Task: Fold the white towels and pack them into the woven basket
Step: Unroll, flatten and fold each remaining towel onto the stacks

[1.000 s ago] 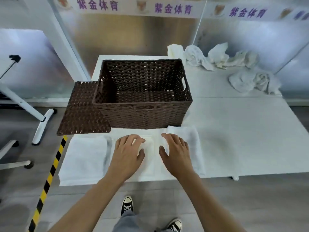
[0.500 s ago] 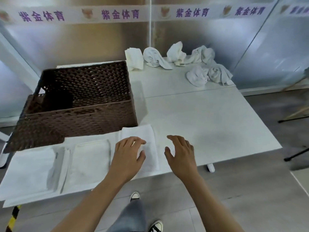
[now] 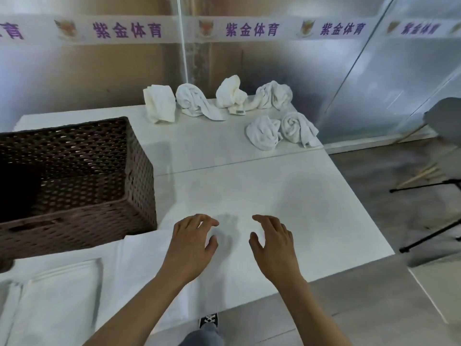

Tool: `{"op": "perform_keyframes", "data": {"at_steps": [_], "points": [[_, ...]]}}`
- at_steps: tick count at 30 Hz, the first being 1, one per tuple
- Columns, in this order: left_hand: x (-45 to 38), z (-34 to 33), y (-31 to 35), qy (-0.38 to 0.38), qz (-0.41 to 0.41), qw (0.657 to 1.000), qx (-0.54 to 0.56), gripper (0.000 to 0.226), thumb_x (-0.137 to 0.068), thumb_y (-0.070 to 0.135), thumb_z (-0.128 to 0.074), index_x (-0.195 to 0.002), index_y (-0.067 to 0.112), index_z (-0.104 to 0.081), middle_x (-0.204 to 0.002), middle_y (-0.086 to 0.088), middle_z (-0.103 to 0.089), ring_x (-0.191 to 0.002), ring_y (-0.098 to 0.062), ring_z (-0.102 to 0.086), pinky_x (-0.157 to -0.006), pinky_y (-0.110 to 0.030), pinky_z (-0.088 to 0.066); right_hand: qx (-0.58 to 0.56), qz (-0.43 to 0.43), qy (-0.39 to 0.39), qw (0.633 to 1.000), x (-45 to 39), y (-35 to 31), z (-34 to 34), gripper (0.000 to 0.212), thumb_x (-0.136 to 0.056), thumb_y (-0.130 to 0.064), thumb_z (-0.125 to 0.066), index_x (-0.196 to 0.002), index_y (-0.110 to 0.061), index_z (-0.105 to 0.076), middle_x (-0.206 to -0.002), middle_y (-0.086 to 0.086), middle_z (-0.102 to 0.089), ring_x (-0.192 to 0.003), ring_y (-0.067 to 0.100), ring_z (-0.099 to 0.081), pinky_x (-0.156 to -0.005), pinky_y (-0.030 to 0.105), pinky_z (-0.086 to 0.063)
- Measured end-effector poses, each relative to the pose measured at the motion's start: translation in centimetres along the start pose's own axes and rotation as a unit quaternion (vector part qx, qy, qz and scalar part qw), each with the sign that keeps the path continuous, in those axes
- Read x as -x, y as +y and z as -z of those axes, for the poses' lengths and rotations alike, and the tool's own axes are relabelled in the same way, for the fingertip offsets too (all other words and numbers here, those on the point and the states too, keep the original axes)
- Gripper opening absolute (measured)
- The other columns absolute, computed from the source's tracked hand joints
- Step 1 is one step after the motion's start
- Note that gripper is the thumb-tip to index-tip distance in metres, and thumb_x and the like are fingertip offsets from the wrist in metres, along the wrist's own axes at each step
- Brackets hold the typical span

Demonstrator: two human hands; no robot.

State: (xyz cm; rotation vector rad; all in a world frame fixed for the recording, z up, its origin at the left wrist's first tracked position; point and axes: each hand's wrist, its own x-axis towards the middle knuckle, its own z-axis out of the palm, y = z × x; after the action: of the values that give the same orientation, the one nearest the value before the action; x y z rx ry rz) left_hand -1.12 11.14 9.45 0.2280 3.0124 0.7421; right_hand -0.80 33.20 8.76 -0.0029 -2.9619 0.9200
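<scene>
The brown woven basket [image 3: 139, 171] stands at the left of the white table [image 3: 287, 196], with nothing visible inside it. Folded white towels [image 3: 62, 290] lie flat in front of it along the near edge. Several crumpled white towels [image 3: 197, 101] sit at the table's far side, with two more [image 3: 264, 132] to the right. My left hand [image 3: 192, 243] hovers over the right end of the folded towels, fingers relaxed and holding nothing. Beside it, my right hand [image 3: 272, 243] is spread above the bare tabletop, also holding nothing.
Frosted panels with a purple-lettered banner [image 3: 249, 29] close the space behind the table. Black tripod legs [image 3: 429, 236] and a grey seat [image 3: 446, 118] stand on the floor to the right. The table's near edge runs just under my wrists.
My view has swung right, shifting the basket and folded towels to the left. Both hands have lifted off the folded towel and moved right, over its right end and the bare table.
</scene>
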Motion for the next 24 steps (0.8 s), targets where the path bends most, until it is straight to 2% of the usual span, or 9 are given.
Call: {"op": "perform_keyframes", "data": {"at_steps": [3,9,13,17,20,24], "points": [[-3.8,-0.9,1.5,-0.019,-0.01,1.0,0.001,0.029,-0.096,0.03,-0.055,-0.124,0.032,-0.06,-0.126,0.015,-0.055,-0.124,-0.015,-0.048,-0.104,-0.023,-0.02,-0.004,-0.029,-0.003,1.0,-2.8,2.0,1.2,0.04,-0.096,-0.023,-0.062,-0.135,-0.026,-0.057,-0.132,-0.006,-0.057,-0.115,0.02,-0.057,-0.101,0.034,-0.037],[-9.8,-3.0,3.4,-0.03,0.014,0.999,-0.013,0.035,-0.088,0.037,-0.047,-0.119,0.031,-0.063,-0.121,0.011,-0.059,-0.117,-0.019,-0.053,-0.099,-0.029,-0.029,-0.008,-0.042,-0.025,0.999,-8.6,6.2,2.0,0.039,-0.095,-0.021,-0.062,-0.134,-0.024,-0.059,-0.131,-0.004,-0.058,-0.115,0.022,-0.057,-0.099,0.034,-0.037],[-13.2,-5.4,4.5,-0.036,0.054,0.998,-0.022,0.038,-0.088,0.039,-0.045,-0.12,0.03,-0.063,-0.122,0.01,-0.059,-0.116,-0.021,-0.054,-0.102,-0.035,-0.033,-0.002,-0.026,-0.067,0.997,-14.0,9.8,2.5,0.04,-0.096,-0.022,-0.06,-0.136,-0.024,-0.058,-0.135,-0.003,-0.057,-0.119,0.022,-0.055,-0.101,0.033,-0.034],[-16.2,-8.8,5.5,-0.059,0.116,0.991,-0.021,0.031,-0.095,0.03,-0.056,-0.125,0.029,-0.061,-0.126,0.009,-0.057,-0.12,-0.021,-0.051,-0.105,-0.036,-0.032,0.003,0.0,-0.1,0.995,-20.6,13.5,2.7,0.04,-0.095,-0.021,-0.062,-0.135,-0.022,-0.059,-0.133,-0.001,-0.058,-0.118,0.023,-0.055,-0.1,0.034,-0.035],[-18.1,-11.6,6.2,-0.083,0.151,0.985,-0.02,0.035,-0.095,0.027,-0.058,-0.13,0.028,-0.059,-0.134,0.008,-0.055,-0.126,-0.022,-0.05,-0.107,-0.035,-0.03,0.013,0.019,-0.12,0.993,-26.6,16.0,2.2,0.04,-0.094,-0.02,-0.062,-0.134,-0.02,-0.06,-0.133,0.002,-0.058,-0.119,0.026,-0.055,-0.101,0.037,-0.035],[-19.4,-14.7,6.0,-0.114,0.18,0.976,-0.044,0.05,-0.093,0.032,-0.056,-0.142,0.03,-0.051,-0.157,0.004,-0.039,-0.143,-0.024,-0.04,-0.113,-0.039,-0.028,0.039,0.051,-0.127,0.99,-34.0,18.2,0.9,0.044,-0.091,-0.017,-0.064,-0.135,-0.016,-0.058,-0.135,0.007,-0.057,-0.118,0.032,-0.055,-0.098,0.042,-0.039]]}}
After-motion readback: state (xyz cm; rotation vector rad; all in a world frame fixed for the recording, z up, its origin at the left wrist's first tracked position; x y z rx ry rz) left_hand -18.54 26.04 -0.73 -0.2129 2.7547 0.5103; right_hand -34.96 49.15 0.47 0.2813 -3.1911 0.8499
